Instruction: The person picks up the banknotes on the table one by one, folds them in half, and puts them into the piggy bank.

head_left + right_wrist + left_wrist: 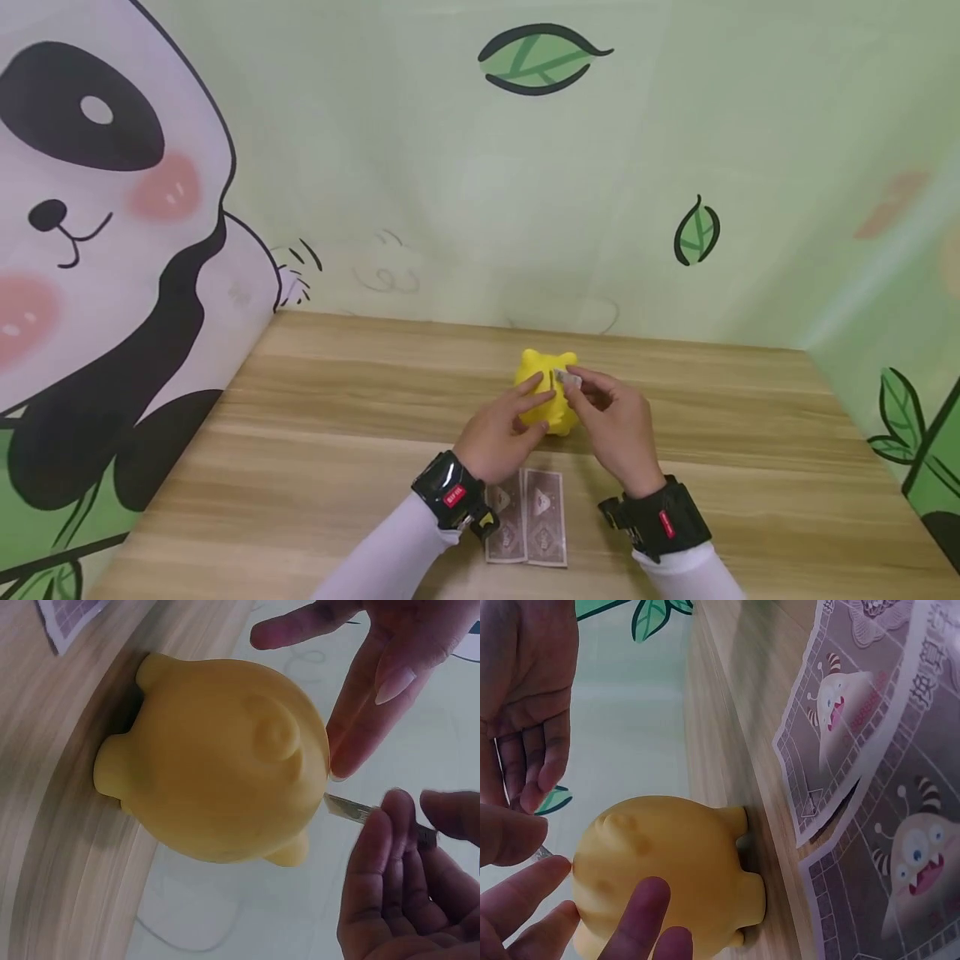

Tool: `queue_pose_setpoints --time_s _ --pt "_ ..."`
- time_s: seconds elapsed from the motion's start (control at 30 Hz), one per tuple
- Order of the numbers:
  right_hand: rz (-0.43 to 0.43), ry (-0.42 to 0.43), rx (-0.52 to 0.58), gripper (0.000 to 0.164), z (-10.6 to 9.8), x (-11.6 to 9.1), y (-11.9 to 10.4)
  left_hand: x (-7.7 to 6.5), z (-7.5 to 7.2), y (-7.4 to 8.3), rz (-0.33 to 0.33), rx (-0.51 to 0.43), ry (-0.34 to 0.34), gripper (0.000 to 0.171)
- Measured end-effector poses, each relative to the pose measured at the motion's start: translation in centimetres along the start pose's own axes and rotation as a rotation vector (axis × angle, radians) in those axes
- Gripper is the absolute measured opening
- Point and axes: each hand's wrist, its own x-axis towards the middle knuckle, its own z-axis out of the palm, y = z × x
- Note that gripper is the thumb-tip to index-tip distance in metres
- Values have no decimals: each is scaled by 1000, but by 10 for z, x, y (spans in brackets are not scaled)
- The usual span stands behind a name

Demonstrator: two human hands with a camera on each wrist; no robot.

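Note:
A yellow piggy bank (534,365) stands upright on the table, with a dark slot in its top. My left hand (495,433) rests its spread fingers on the bank's left side and top, beside the slot. Between thumb and fingers, my right hand (621,425) pinches a small folded paper note (347,808). One end of that note is right at the top of the bank, near the slot. In the right wrist view, left-hand fingertips (345,766) lie close to the same spot.
Two printed play notes (546,521) with a cartoon monster lie side by side on the wooden table (337,467), nearer me than the bank. The left forearm partly covers one. Behind the table stands a pale green backdrop (420,167) with a panda and leaves.

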Motion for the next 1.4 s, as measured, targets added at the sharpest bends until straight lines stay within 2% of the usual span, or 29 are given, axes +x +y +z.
queue_pose_setpoints --time_s 0.23,0.57,0.77,1.1,1.4 --pt "-53 -63 -13 33 2 -1 -2 3 -1 -1 30 -12 17 45" --pt "-103 -113 -28 33 6 -2 -3 2 -1 -2 10 -24 17 45" --pt "-93 -132 -31 34 7 -2 0 -1 -2 -1 9 -17 7 44" --pt "-21 -120 -35 34 17 1 13 0 -2 0 26 -10 21 38" --pt "-57 -132 -11 34 21 1 17 0 -2 -1 15 1 13 38"
